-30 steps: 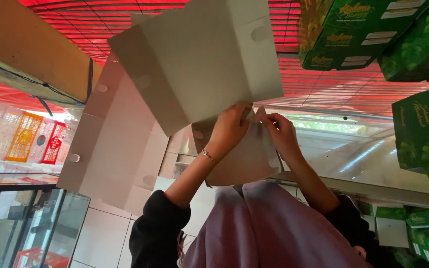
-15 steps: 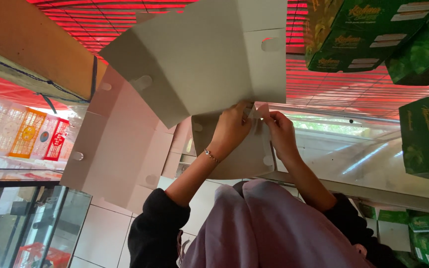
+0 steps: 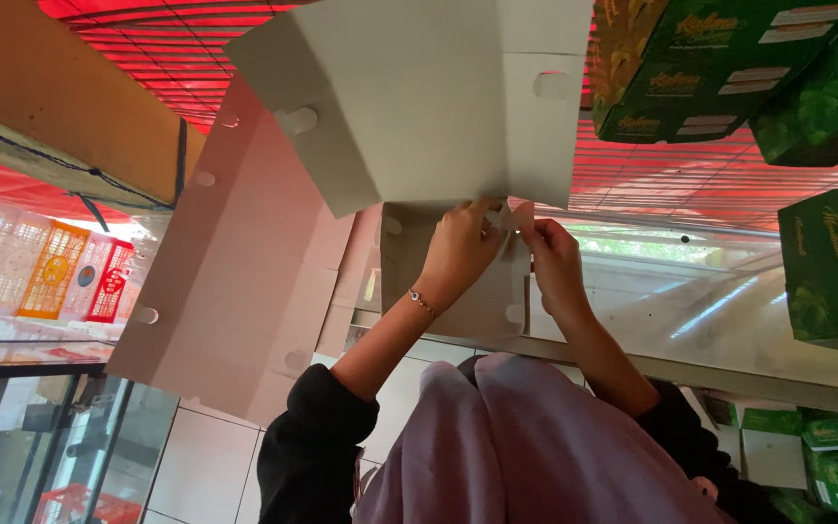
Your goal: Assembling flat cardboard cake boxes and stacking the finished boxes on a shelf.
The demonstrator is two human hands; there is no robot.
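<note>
Left hand [image 3: 458, 254], a thin bracelet [image 3: 421, 302] at its wrist, pinches a flap of the flat grey cardboard box blank [image 3: 409, 107], fingers closed on the board's lower edge. The blank spreads wide above and to the left of the hands, its panels creased and punched with round finger holes; one long panel hangs down toward the lower left, in front of a wooden beam [image 3: 60, 107] and stacked pale and orange plastic crates [image 3: 55, 281]. Just beside the left hand, nearly touching it, the right hand [image 3: 557, 267] grips the same flap, thumb and fingers clamped on a small tab. Both black sleeves run down to a mauve garment [image 3: 526, 446] at the bottom. At the far right sit green printed cartons [image 3: 729, 68] against a red slatted surface [image 3: 671, 175].
</note>
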